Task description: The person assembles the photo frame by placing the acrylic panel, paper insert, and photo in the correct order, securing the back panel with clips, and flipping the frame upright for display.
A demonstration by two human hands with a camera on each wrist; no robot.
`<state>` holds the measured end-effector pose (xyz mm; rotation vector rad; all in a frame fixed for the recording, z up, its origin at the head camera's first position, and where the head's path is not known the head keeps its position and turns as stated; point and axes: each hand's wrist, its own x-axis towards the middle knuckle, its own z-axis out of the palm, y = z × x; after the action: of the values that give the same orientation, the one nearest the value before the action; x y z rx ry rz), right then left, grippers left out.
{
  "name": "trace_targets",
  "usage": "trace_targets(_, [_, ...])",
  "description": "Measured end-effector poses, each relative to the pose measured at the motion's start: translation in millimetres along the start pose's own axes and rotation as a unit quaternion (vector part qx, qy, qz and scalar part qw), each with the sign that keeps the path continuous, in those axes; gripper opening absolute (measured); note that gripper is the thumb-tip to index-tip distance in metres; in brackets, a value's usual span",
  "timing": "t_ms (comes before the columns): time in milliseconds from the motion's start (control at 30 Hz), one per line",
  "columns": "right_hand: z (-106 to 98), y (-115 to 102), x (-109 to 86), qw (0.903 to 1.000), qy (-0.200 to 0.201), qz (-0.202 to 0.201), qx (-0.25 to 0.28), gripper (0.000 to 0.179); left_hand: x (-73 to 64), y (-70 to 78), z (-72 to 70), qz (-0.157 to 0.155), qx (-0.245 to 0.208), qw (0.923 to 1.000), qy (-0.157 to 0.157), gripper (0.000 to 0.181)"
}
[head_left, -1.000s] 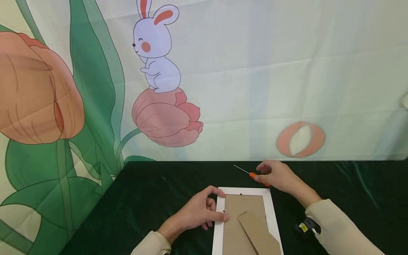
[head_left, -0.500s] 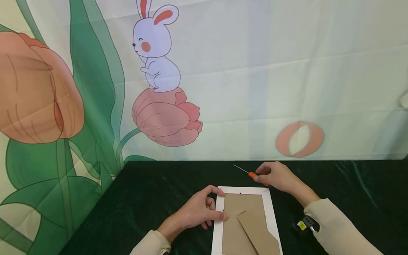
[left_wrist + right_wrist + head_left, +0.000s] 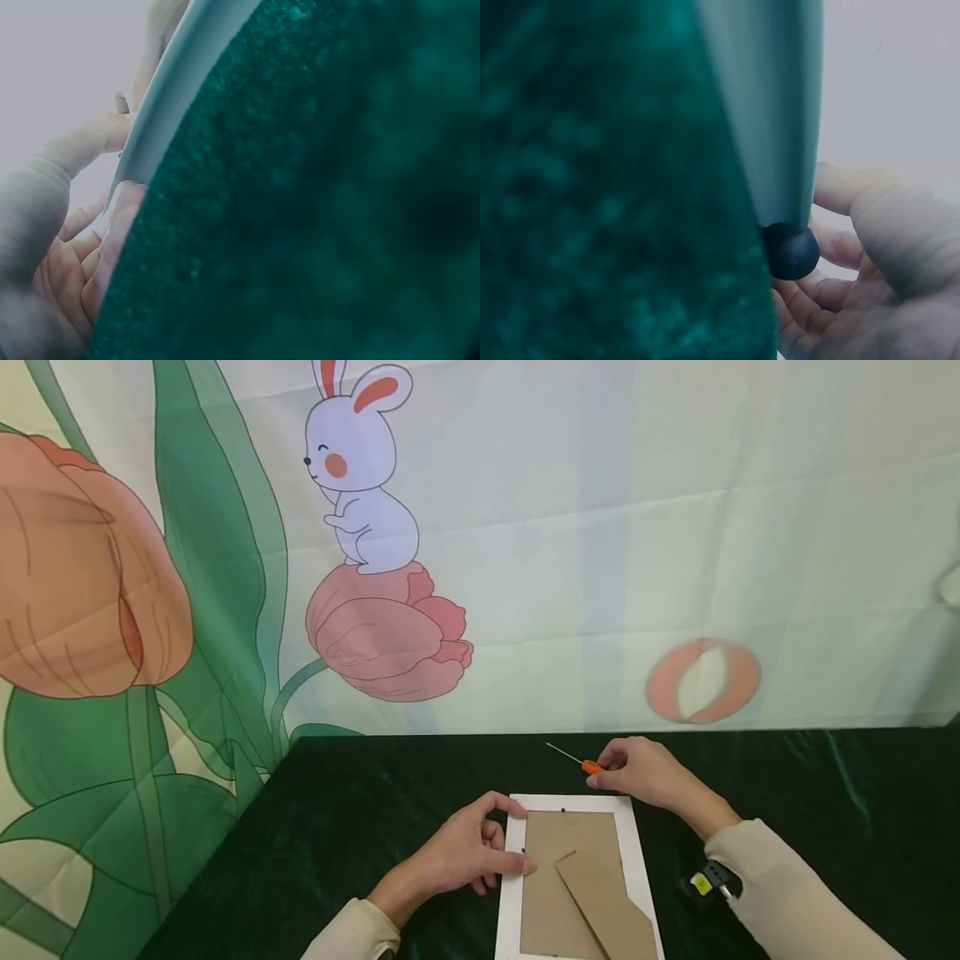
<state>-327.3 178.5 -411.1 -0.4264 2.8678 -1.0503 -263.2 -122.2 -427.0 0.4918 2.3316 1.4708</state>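
A picture frame (image 3: 512, 902) with a white border lies back side up, its brown backing board and folded stand leg (image 3: 607, 902) showing. My left hand (image 3: 457, 852) grips its left border, thumb on the backing and index finger near the top corner. In the left wrist view, fingertips (image 3: 129, 193) touch the frame's edge from below. Beyond the frame's top right corner, my right hand (image 3: 648, 772) holds a screwdriver by its orange handle (image 3: 592, 767); the thin shaft points away to the left. A dark round end (image 3: 791, 251) shows by the fingers in the right wrist view.
Dark green velvety cloth (image 3: 360, 827) covers the table. Behind its far edge hangs a pale curtain (image 3: 525, 568) printed with a rabbit and tulips. A small black device with a yellow-green patch (image 3: 702, 882) sits at the right cuff.
My right hand has shifted slightly left over the orange handle, whose rear end is now hidden. The left hand keeps its hold on the frame. The head view has tilted a little.
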Motion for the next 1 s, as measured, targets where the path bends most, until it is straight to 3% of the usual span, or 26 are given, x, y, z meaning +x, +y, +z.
trace_targets(433, [3.3,-6.2,1.4,0.9996,0.028,-0.004,0.005,0.016,-1.2,-0.5,-2.8,-0.001,-0.01,0.9999,0.001,0.054])
trace_targets(800, [0.8,-3.2,-2.8,0.9949,0.064,-0.065,0.044,0.014,-2.5,-2.6,-3.5,-0.007,-0.009,0.9999,-0.002,0.052])
trace_targets(1000, [-8.5,-3.9,-11.9,0.992,0.07,-0.098,0.038,0.017,-1.2,-1.0,-1.9,0.001,-0.011,0.9999,-0.007,0.053])
